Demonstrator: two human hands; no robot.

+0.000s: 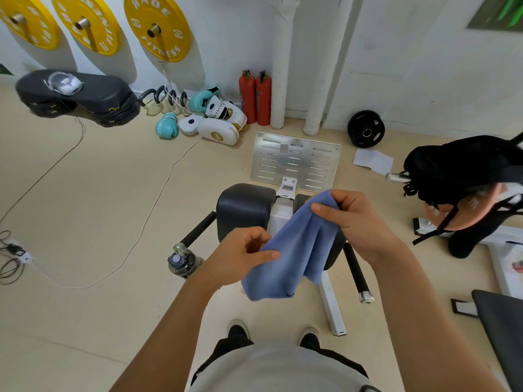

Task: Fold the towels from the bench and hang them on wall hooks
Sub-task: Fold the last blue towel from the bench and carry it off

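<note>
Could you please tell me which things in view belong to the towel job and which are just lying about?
Part of the job:
blue towel
left hand, pinching it
right hand, pinching it

Just lying about:
fire extinguishers
boxing gloves
kettlebells
water bottle
black backpack
yellow weight plates
</note>
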